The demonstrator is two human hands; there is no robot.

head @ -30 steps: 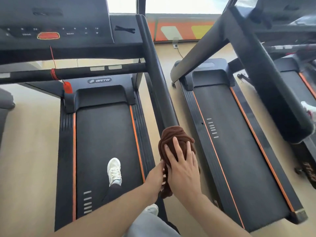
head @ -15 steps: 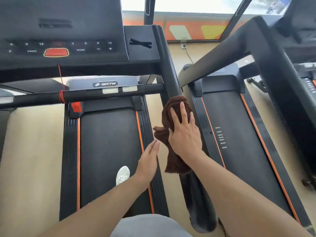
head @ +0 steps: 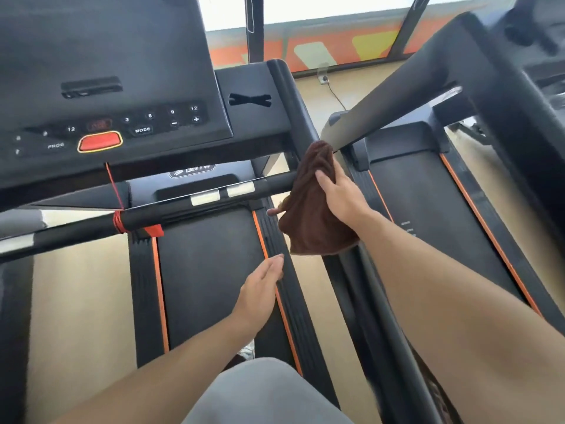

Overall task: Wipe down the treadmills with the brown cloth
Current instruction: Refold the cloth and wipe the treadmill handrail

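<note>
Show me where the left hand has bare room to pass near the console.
Free: the belt between its orange stripes, and under the crossbar. Crowded: the handrail, where the right hand grips the brown cloth. The left hand hovers open.

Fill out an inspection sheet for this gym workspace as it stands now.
Surface: treadmill belt, black with orange edging.
Job's things: brown cloth wrapped on the right handrail.
Clutter: nothing seen.
Hands: right hand grips the cloth; left hand open, held over the side rail.
Cables: red safety cord tied to the crossbar; wall cable.
Surroundings: console, second treadmill, beige floor.
</note>
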